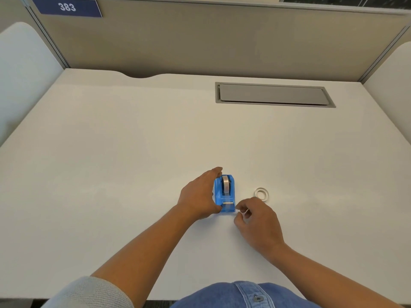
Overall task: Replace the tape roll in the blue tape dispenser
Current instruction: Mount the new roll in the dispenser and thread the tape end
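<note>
The blue tape dispenser (225, 193) is gripped along its left side by the left hand (200, 195): the fingers are curled over the far top edge and the thumb is pressed against the near left corner by the cutter, so the hand is closed around the body. The dispenser stands upright on the white desk (133, 163), cutter end toward the person, with a roll of clear tape (226, 183) seated on edge in its cradle. A strip of tape is seen running from that roll down to the metal cutter.

Just right of the cutter end, the right hand (259, 225) is held low over the desk with fingers curled inward and thumb and forefinger pinched together near the dispenser's front corner. Something thin and pale appears to be caught in the pinch, but whether it is a tape end cannot be told.

A second tape roll (261, 193) lies flat on the desk beyond the right hand, near the dispenser's right side but apart from both.

Farther back, a grey cable hatch (273, 95) is set flush into the desktop. The desk is enclosed by beige partition panels (200, 41), and a blue sign marked 383 (66, 7) is fixed at the upper left.
</note>
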Action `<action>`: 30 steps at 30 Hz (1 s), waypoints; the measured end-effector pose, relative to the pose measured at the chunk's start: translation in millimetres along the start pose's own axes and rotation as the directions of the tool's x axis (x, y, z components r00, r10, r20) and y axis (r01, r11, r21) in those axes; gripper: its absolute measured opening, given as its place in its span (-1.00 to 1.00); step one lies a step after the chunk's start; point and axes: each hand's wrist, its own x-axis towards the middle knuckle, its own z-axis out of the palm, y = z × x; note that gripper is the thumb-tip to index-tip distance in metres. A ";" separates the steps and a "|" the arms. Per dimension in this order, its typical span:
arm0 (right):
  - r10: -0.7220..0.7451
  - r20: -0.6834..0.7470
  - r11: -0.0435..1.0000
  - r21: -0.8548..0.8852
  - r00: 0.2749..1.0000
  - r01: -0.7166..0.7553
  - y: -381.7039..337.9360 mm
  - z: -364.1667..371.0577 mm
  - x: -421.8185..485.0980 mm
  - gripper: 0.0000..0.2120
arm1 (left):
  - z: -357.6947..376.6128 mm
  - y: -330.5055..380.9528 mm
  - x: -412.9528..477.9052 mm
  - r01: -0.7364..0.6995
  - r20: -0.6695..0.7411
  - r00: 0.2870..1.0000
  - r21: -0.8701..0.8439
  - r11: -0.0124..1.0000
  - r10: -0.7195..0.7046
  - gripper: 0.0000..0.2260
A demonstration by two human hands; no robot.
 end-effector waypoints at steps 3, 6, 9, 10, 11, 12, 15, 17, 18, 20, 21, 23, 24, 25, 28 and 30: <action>0.092 0.053 0.972 0.212 0.994 -0.101 -4.5 -0.1 4.4 -0.73 | 0.1 1.1 0.5 0.001 -0.004 1.000 -0.007 1.000 -0.001 -0.05; 0.114 0.071 0.950 0.283 0.991 -0.130 -9.5 1.2 9.8 -0.72 | 0.1 2.3 0.6 -0.002 -0.007 1.000 -0.013 1.000 0.002 -0.05; 0.107 0.040 0.963 0.245 0.993 -0.113 -9.2 2.6 15.2 -0.80 | 0.0 2.4 0.2 -0.008 -0.010 1.000 -0.021 1.000 0.008 -0.05; 0.096 0.034 0.971 0.217 0.995 -0.101 -9.0 2.7 16.4 -0.81 | 0.1 2.5 0.4 -0.011 -0.009 1.000 -0.027 1.000 0.010 -0.05; 0.084 0.031 0.978 0.190 0.996 -0.088 -9.0 2.5 17.7 -0.81 | 0.2 2.7 0.8 -0.013 -0.007 1.000 -0.031 0.999 0.013 -0.05; 0.068 0.028 0.984 0.163 0.997 -0.071 -9.1 2.2 18.7 -0.81 | 0.1 2.9 1.5 -0.015 -0.004 1.000 -0.032 0.999 0.015 -0.04; 0.017 0.036 0.996 0.087 0.999 -0.021 -10.1 0.4 22.2 -0.81 | 0.0 3.4 3.0 -0.022 -0.005 1.000 -0.031 0.999 0.021 -0.04; -0.007 0.058 0.999 0.044 0.998 0.004 -10.4 -0.1 24.3 -0.78 | 0.5 3.1 3.3 -0.025 -0.007 1.000 -0.034 0.999 0.025 -0.05; -0.015 0.072 1.000 0.026 0.997 0.014 -10.4 0.3 24.9 -0.75 | 0.9 3.0 3.3 -0.025 -0.009 1.000 -0.034 0.999 0.025 -0.05; -0.026 0.091 1.000 0.001 0.995 0.026 -10.3 2.0 25.9 -0.69 | 1.9 2.5 2.6 -0.023 -0.013 1.000 -0.038 0.999 0.023 -0.06; -0.032 0.096 0.999 -0.003 0.995 0.033 -10.0 2.8 26.2 -0.68 | 2.4 2.1 2.5 -0.022 -0.016 1.000 -0.040 0.999 0.022 -0.06; -0.042 0.100 0.999 -0.009 0.994 0.043 -9.8 3.8 26.2 -0.67 | 2.9 1.7 2.4 -0.023 -0.018 1.000 -0.044 0.999 0.023 -0.06; -0.044 0.101 0.999 -0.012 0.994 0.046 -9.7 4.2 25.9 -0.67 | 2.8 1.8 2.6 -0.025 -0.018 1.000 -0.045 0.999 0.025 -0.06; -0.044 0.103 0.999 -0.013 0.994 0.046 -9.7 4.5 25.5 -0.67 | 2.9 1.9 3.0 -0.028 -0.019 0.999 -0.046 0.999 0.027 -0.06; -0.041 0.099 0.999 -0.007 0.994 0.042 -9.6 4.7 25.2 -0.68 | 2.8 3.2 3.8 -0.031 -0.016 0.999 -0.035 0.999 0.030 -0.07; -0.046 0.086 0.999 0.001 0.995 0.046 -8.3 5.4 25.6 -0.66 | 3.2 3.3 3.5 -0.032 -0.019 0.999 -0.025 0.999 0.032 -0.07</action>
